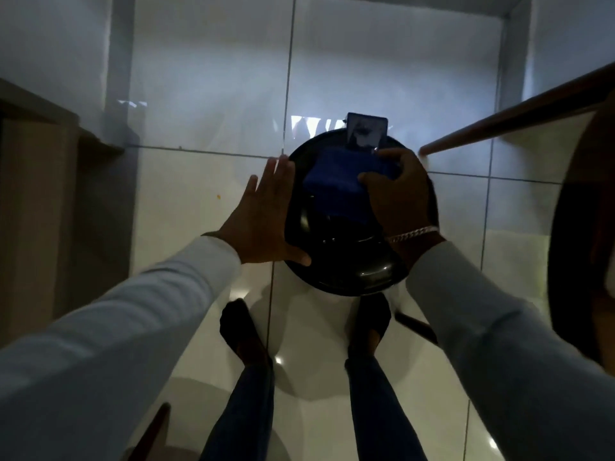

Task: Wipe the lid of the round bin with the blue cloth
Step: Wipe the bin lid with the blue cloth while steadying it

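Blue cloth [336, 184] flat on black bin lid [352, 274], pressed beneath right hand [396, 197] fingers. Left hand [263, 224] spread, braced on lid's left rim.

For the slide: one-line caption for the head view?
Right hand presses blue cloth on the round bin's black lid; open left hand steadies its rim.
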The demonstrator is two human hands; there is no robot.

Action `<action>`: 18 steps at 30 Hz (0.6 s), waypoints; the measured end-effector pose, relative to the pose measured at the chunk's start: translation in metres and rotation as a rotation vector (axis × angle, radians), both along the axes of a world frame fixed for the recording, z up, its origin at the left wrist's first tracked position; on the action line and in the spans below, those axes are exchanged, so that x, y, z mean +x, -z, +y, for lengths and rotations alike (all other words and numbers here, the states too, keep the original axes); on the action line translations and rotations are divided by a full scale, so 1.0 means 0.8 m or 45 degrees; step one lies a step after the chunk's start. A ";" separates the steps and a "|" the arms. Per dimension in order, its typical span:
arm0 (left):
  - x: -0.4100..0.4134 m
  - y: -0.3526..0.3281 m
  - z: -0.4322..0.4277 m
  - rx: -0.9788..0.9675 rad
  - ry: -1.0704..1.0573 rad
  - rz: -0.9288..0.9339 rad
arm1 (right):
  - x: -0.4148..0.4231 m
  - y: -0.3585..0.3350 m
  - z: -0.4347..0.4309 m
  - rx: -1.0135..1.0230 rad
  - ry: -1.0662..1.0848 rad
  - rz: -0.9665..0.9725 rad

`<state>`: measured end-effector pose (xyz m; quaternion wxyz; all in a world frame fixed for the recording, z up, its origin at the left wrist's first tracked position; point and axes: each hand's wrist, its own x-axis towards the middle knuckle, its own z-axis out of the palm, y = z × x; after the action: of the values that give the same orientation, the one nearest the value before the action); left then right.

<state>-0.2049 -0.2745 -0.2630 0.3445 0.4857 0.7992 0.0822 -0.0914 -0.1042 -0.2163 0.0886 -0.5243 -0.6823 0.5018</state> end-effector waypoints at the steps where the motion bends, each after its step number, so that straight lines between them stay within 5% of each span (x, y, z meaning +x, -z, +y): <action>1: 0.000 0.007 0.004 0.009 0.034 0.028 | 0.002 0.010 -0.008 0.220 -0.169 -0.106; 4: -0.002 0.024 0.011 0.049 0.083 0.063 | 0.005 0.033 -0.029 0.649 -0.597 -0.277; 11: -0.010 0.040 0.007 0.147 0.087 -0.003 | 0.017 0.081 -0.085 0.933 -0.926 -0.414; 18: -0.013 0.036 0.007 0.128 0.113 -0.001 | 0.112 0.075 -0.073 0.918 -0.800 -0.522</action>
<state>-0.2150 -0.2693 -0.2919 0.3234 0.5373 0.7715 0.1070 -0.0022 -0.1627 -0.2764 -0.0269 -0.3178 -0.9396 0.1243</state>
